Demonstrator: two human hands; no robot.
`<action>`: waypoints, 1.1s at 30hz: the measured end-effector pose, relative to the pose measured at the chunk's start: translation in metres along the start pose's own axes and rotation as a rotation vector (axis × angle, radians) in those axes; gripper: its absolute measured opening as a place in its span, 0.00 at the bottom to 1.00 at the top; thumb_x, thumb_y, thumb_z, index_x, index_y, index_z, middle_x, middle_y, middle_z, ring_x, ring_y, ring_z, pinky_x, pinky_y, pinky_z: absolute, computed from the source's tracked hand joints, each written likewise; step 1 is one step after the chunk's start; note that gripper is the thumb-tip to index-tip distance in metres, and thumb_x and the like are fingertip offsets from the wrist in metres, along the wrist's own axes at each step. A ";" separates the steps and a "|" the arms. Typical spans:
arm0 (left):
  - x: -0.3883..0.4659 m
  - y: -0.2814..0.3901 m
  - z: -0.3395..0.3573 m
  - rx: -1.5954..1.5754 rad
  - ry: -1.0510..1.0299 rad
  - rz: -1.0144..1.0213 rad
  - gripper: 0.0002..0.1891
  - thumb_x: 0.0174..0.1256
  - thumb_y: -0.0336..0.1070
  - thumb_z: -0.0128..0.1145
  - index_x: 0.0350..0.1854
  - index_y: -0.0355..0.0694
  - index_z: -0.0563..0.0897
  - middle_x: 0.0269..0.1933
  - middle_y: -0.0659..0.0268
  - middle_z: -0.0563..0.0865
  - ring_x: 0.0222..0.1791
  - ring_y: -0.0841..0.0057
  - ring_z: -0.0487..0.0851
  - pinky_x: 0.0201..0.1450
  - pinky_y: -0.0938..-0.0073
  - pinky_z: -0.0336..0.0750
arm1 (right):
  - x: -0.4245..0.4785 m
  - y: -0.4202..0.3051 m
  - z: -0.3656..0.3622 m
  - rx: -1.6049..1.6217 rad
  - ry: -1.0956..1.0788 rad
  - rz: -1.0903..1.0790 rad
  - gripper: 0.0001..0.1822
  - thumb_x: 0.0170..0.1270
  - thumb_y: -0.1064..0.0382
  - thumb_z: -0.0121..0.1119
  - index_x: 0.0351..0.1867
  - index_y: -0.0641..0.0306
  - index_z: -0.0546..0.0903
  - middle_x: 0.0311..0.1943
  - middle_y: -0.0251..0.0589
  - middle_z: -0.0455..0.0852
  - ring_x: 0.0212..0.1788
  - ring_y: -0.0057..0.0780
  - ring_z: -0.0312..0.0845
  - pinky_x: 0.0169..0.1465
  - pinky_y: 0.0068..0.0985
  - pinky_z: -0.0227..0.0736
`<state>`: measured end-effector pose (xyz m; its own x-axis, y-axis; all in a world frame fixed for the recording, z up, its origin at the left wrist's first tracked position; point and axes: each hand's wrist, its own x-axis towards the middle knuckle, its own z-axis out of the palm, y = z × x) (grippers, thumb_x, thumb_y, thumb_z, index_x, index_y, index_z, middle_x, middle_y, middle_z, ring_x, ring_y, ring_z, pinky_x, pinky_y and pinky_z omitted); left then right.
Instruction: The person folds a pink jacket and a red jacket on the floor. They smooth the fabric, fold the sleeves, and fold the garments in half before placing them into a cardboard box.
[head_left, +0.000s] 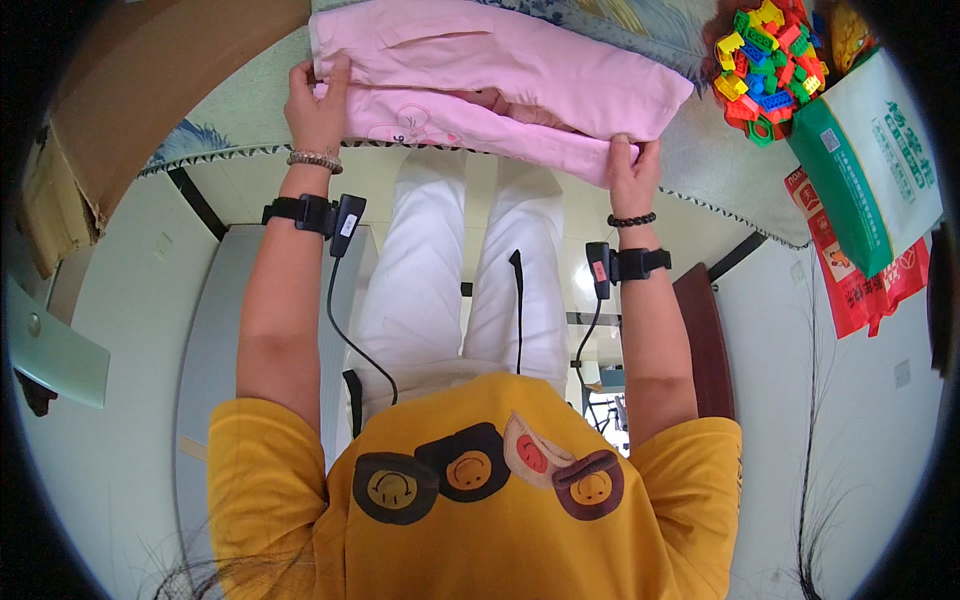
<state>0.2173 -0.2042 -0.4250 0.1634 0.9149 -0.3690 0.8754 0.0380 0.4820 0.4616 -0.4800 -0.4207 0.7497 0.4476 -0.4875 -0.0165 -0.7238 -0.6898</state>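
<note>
A pink cloth garment (517, 56) with a printed cartoon figure lies folded lengthwise along the near edge of the table, its front layer hanging slightly over that edge. A long gap opens between its upper and lower layers near the middle. My left hand (319, 105) pinches the garment's left end, thumb on top and fingers behind. At the lower right corner, my right hand (634, 172) grips the near layer between thumb and fingers. Whether the garment is a top or trousers cannot be told from this view.
Colourful toy building bricks (772, 67) fill a red container at the far right. Beside them are a green and white bag (862, 165) and a red printed packet (862, 277). A cardboard box (56, 202) stands at left. The patterned tablecloth (712, 180) has a stitched edge.
</note>
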 end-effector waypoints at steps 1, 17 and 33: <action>0.002 -0.001 0.001 -0.008 0.002 0.033 0.23 0.57 0.49 0.59 0.42 0.31 0.75 0.37 0.55 0.82 0.37 0.69 0.79 0.43 0.72 0.72 | 0.000 -0.007 0.004 -0.051 0.021 -0.028 0.17 0.59 0.57 0.56 0.43 0.68 0.73 0.32 0.51 0.81 0.35 0.33 0.77 0.40 0.26 0.70; 0.023 0.013 0.017 0.005 0.146 0.033 0.20 0.62 0.49 0.51 0.44 0.35 0.72 0.42 0.49 0.79 0.42 0.57 0.78 0.45 0.63 0.70 | 0.042 -0.005 0.020 -0.268 0.235 -0.025 0.20 0.63 0.52 0.50 0.27 0.70 0.75 0.23 0.58 0.78 0.25 0.50 0.76 0.28 0.37 0.66; -0.034 0.087 0.098 0.595 -0.426 0.927 0.26 0.59 0.67 0.39 0.61 0.75 0.65 0.71 0.75 0.52 0.71 0.68 0.41 0.64 0.47 0.21 | 0.036 -0.021 0.022 -0.107 0.418 -0.038 0.15 0.62 0.56 0.51 0.33 0.70 0.75 0.30 0.53 0.76 0.33 0.41 0.70 0.41 0.31 0.66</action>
<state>0.3320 -0.2711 -0.4483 0.8882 0.2824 -0.3625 0.3982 -0.8667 0.3005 0.4746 -0.4370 -0.4354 0.9523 0.2399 -0.1887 0.0688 -0.7709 -0.6332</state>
